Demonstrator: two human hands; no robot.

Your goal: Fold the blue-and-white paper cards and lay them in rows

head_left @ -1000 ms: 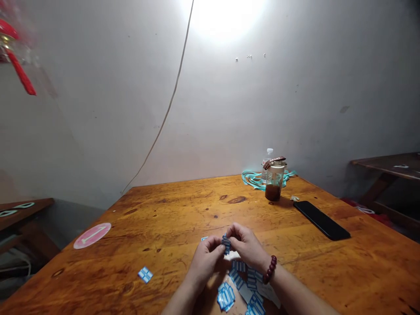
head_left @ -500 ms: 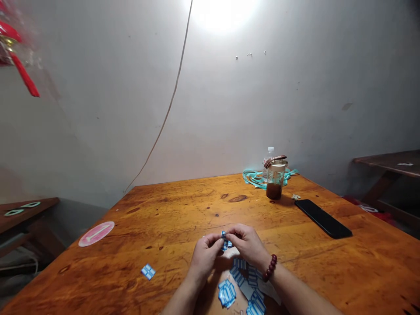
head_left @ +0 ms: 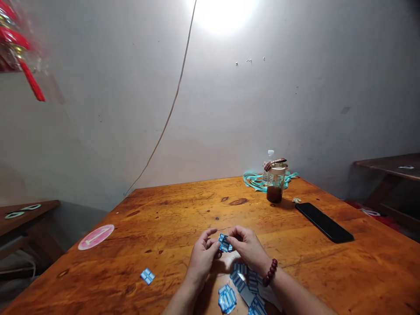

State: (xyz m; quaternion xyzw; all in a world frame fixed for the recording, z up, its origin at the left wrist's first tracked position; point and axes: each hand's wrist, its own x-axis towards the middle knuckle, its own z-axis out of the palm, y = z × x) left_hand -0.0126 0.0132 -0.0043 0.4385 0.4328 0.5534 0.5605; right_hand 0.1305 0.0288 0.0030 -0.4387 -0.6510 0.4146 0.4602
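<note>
Both of my hands meet over the table's near side, holding a small blue-and-white sticker-like piece (head_left: 225,243) between them. My left hand (head_left: 202,258) grips its left edge with the thumb, forefinger raised off it. The piece's right edge is pinched by my right hand (head_left: 247,249), which has a dark red bead bracelet (head_left: 270,272) at the wrist. Below the hands lies a loose pile of similar blue-and-white pieces (head_left: 227,299). More of them sit on white strips (head_left: 246,294), partly under my right forearm. One separate blue-and-white square (head_left: 147,276) rests left of my left hand.
A black phone (head_left: 324,222) lies on the wooden table (head_left: 183,210) at right. Behind it stand a cup of brown drink (head_left: 274,188) and a clear plastic bottle (head_left: 270,154), among turquoise straps (head_left: 255,182). A pink round sign (head_left: 96,237) is on the left edge.
My left fingers have opened slightly, the forefinger lifting away, and more of the held piece's face shows. The view has tilted up a little.
</note>
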